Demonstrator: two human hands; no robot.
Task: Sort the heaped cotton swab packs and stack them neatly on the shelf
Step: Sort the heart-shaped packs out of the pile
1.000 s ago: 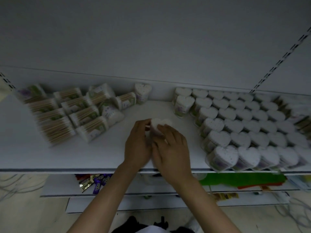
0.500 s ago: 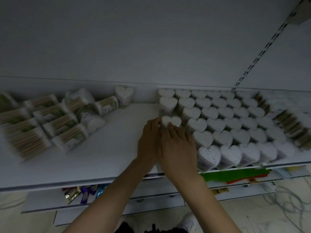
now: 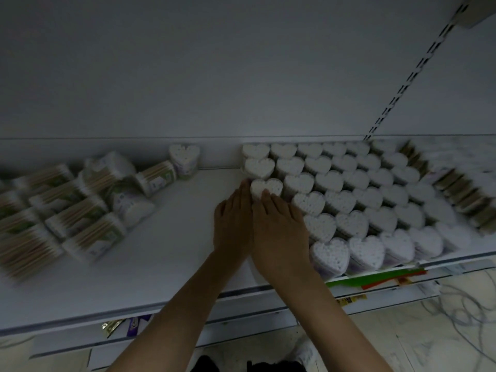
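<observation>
Two hands together: left hand [image 3: 232, 224], right hand [image 3: 279, 232], fingers straight, press heart pack [image 3: 266, 187] against neat rows [image 3: 349, 200] on shelf [image 3: 174, 251], closing gap.

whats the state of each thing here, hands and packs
heart rows, upright, packed tight
heart pack, upright, at the rows' left edge
left hand, fingers straight, touching that pack's left side
right hand, fingers straight, pressing its near edge
lone heart pack, upright at the back, apart
rectangular packs, heaped, mixed angles
</observation>
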